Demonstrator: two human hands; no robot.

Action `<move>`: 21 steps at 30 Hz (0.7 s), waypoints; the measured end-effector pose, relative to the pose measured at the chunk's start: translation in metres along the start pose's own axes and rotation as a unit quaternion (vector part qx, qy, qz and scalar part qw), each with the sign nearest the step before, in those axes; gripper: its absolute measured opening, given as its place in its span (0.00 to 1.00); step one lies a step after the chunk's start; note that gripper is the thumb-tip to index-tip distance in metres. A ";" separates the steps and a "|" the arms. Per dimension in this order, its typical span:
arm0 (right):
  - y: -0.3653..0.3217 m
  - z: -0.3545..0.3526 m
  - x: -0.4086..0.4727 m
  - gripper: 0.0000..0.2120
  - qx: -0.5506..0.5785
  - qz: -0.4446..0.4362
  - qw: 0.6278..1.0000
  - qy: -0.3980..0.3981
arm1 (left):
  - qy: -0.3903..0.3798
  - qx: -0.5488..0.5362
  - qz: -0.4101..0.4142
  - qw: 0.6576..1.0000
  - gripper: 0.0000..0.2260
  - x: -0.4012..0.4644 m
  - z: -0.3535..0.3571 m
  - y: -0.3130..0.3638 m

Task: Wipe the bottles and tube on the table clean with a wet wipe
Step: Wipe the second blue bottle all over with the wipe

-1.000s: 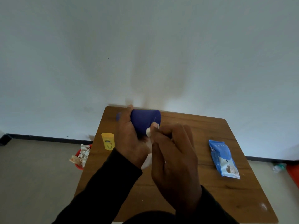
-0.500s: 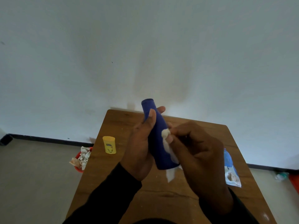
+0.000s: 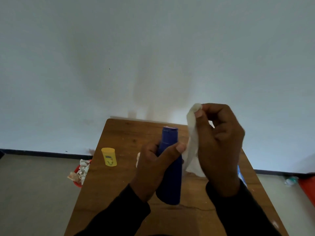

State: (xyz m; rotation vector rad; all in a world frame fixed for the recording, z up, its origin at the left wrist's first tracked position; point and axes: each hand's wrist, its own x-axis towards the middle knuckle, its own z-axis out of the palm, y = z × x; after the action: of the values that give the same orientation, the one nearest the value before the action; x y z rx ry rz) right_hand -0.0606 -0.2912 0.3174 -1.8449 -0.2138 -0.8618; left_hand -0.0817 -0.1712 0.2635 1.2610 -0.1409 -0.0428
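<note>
While the table (image 3: 119,193) lies under you, your left hand (image 3: 153,171) wraps the blue bottle (image 3: 169,178) upright at centre; smooth, stiff plastic, so grip mid-body. Your right hand (image 3: 219,150) pinches the limp wet wipe (image 3: 192,147) at two o'clock.

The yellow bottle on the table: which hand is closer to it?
Left. The left hand, gripping the blue bottle, is just beside the yellow bottle; the right hand, holding the wipe, is farther away.

Pale wall (image 3: 153,48), grey floor (image 3: 34,193)
</note>
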 end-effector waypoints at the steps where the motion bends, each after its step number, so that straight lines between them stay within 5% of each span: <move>1: 0.002 -0.003 0.002 0.02 0.031 0.021 0.999 -0.005 | 0.006 0.008 0.008 1.000 0.19 0.002 -0.003 0.001; 5: -0.001 -0.002 -0.018 0.02 0.014 -0.037 0.995 -0.088 | 0.053 -0.001 0.046 0.998 0.17 0.009 -0.007 0.000; 9: 0.006 0.015 -0.050 0.03 -0.097 -0.161 0.967 -0.170 | 0.090 -0.098 -0.028 0.991 0.26 0.007 -0.006 0.002; 14: 0.012 0.018 -0.045 0.05 -0.138 -0.212 0.961 -0.115 | 0.046 -0.121 -0.038 0.991 0.37 -0.001 0.004 0.000; 21: 0.021 0.011 -0.011 0.02 -0.110 -0.132 0.985 -0.026 | 0.053 -0.046 0.024 0.997 0.32 -0.001 0.006 -0.001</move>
State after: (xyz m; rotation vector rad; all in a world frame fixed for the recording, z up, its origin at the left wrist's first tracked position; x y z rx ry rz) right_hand -0.0528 -0.2885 0.2926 -2.0764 -0.4173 -1.0546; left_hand -0.0836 -0.1769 0.2643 1.1644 -0.0777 0.0584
